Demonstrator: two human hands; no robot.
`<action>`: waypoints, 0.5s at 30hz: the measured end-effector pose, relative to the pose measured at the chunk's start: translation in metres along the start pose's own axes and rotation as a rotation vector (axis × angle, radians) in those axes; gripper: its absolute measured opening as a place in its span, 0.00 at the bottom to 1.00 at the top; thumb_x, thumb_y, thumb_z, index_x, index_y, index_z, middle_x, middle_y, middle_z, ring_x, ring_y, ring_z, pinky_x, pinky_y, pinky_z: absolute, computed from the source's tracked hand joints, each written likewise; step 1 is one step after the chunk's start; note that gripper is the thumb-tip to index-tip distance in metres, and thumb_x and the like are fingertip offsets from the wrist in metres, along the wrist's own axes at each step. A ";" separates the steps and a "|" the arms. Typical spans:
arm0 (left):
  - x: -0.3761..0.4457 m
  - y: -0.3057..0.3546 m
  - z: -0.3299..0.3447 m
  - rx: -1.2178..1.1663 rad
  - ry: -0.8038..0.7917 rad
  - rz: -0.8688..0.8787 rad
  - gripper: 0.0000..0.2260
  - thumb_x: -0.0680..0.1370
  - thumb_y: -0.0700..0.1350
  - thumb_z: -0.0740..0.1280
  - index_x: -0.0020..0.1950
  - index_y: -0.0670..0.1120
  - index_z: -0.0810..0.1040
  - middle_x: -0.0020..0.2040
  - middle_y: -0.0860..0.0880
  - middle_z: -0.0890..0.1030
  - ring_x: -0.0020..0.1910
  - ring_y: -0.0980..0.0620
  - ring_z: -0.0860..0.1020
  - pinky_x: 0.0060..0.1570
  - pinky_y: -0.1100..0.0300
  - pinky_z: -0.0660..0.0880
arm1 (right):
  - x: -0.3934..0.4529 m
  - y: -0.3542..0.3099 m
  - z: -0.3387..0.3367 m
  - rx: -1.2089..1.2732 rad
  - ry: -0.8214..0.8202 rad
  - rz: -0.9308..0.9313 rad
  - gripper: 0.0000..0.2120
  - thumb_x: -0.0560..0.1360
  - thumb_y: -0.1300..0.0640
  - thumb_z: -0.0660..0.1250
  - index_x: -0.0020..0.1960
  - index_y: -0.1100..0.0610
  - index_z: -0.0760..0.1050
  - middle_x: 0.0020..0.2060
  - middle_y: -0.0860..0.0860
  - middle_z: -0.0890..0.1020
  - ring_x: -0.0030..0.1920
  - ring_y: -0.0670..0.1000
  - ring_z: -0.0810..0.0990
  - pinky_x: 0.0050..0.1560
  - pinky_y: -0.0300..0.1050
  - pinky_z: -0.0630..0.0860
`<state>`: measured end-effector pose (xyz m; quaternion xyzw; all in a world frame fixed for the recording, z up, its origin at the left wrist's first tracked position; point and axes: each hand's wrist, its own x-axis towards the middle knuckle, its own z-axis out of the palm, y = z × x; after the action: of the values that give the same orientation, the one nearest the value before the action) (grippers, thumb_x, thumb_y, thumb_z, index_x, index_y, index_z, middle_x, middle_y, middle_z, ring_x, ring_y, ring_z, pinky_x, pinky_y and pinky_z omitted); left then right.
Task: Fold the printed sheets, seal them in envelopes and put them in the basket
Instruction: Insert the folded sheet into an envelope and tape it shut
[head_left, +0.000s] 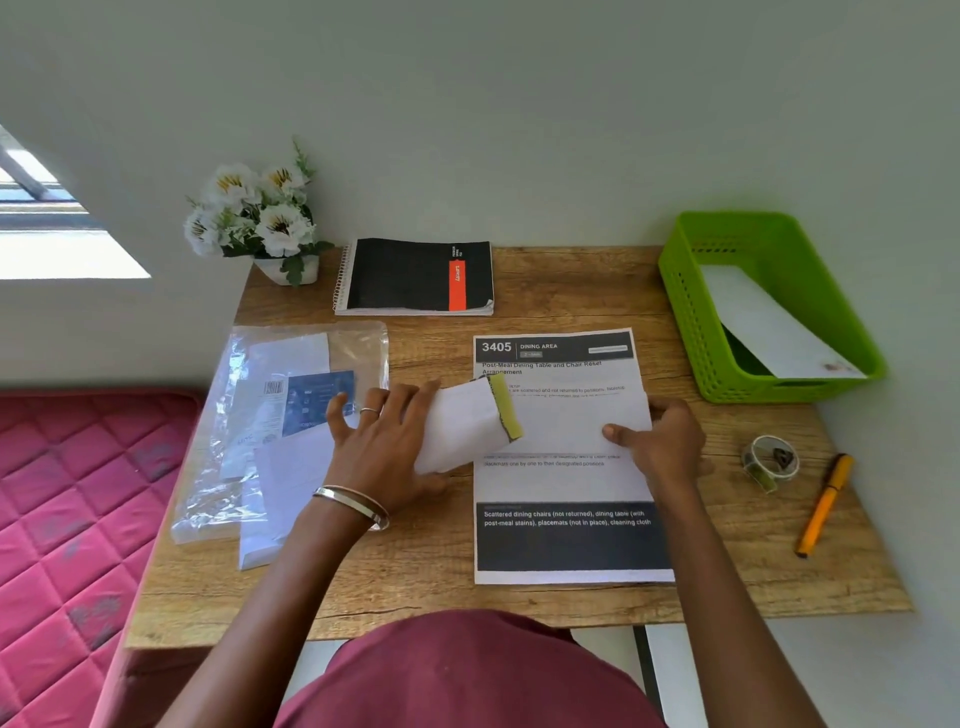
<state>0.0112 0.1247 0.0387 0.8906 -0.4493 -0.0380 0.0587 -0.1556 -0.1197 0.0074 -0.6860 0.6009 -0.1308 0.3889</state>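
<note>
My left hand (382, 447) holds a white envelope (462, 423) at its left end, above the table. The envelope's flap with a yellow-green strip (506, 408) stands open toward the right. My right hand (665, 441) pinches a folded white sheet (576, 423), thumb on top. The sheet's left end sits at the envelope's mouth, under the flap. Below both lies a printed sheet (566, 519) headed "3405 Dining Area". A green basket (680, 291) at the back right contains one white envelope (769, 317).
A clear plastic bag with spare envelopes (291, 426) lies left of my hands. Against the wall sit a black spiral notebook (410, 275) and a flower pot (260, 223). A tape roll (771, 460) and an orange pen (826, 504) lie at the right. A pink mattress (67, 509) borders the table's left.
</note>
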 end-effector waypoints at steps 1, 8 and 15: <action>0.000 0.000 0.000 -0.005 0.000 -0.001 0.45 0.63 0.64 0.70 0.74 0.50 0.56 0.68 0.49 0.67 0.68 0.44 0.64 0.65 0.35 0.48 | -0.003 -0.002 -0.003 0.080 0.011 0.021 0.22 0.57 0.55 0.82 0.44 0.49 0.73 0.43 0.51 0.82 0.49 0.58 0.81 0.55 0.62 0.73; 0.000 0.001 0.001 -0.038 -0.020 -0.011 0.45 0.63 0.64 0.70 0.74 0.51 0.54 0.69 0.49 0.66 0.69 0.44 0.62 0.66 0.35 0.47 | -0.006 0.005 -0.021 0.355 -0.014 -0.103 0.05 0.69 0.61 0.75 0.44 0.56 0.81 0.41 0.53 0.84 0.43 0.55 0.83 0.48 0.54 0.80; 0.002 0.002 0.002 -0.048 -0.021 -0.017 0.45 0.63 0.64 0.71 0.74 0.50 0.56 0.68 0.48 0.67 0.68 0.43 0.63 0.65 0.33 0.47 | -0.018 -0.001 -0.034 0.293 0.182 -0.283 0.08 0.74 0.58 0.69 0.52 0.61 0.79 0.44 0.53 0.81 0.43 0.51 0.79 0.40 0.41 0.73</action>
<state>0.0102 0.1217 0.0367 0.8924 -0.4411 -0.0590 0.0752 -0.1812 -0.1156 0.0358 -0.6850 0.5057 -0.3317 0.4063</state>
